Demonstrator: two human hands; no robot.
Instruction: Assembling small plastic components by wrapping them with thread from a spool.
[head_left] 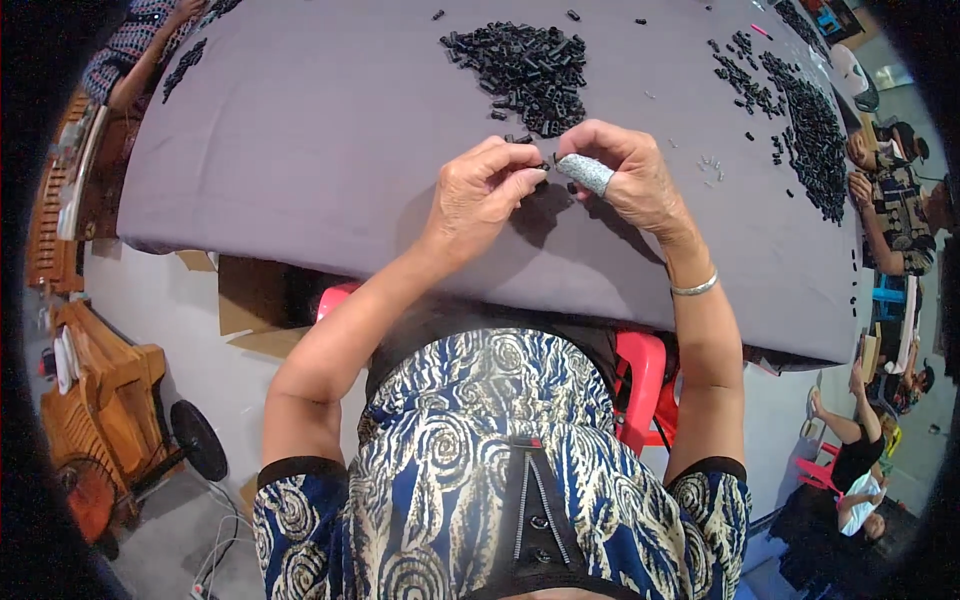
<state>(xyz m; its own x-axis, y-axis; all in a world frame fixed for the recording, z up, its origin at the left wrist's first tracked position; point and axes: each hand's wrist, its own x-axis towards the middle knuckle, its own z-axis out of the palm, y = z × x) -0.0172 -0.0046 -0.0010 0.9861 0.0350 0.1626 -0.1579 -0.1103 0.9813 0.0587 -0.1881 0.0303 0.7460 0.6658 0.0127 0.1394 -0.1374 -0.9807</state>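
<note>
My left hand [477, 195] pinches a small black plastic piece [543, 170] between thumb and fingertips, over the grey-covered table [330, 130]. Close beside it, my right hand [643, 182] has its fingers curled in a pinch, with a tiny dark bit at the tips that is too small to name. A speckled grey-white wrap [586, 174] covers one digit of that hand, and a silver bangle [695, 287] circles the wrist. Just beyond both hands lies a heap of small black plastic pieces [525, 75].
More black pieces [815, 140] spread along the table's right side, near small pale metal bits [712, 168]. A person's arm [140, 75] is at the far left; other people sit at the right. A pink-red chair [642, 380] and an open cardboard box [255, 300] stand below the table edge.
</note>
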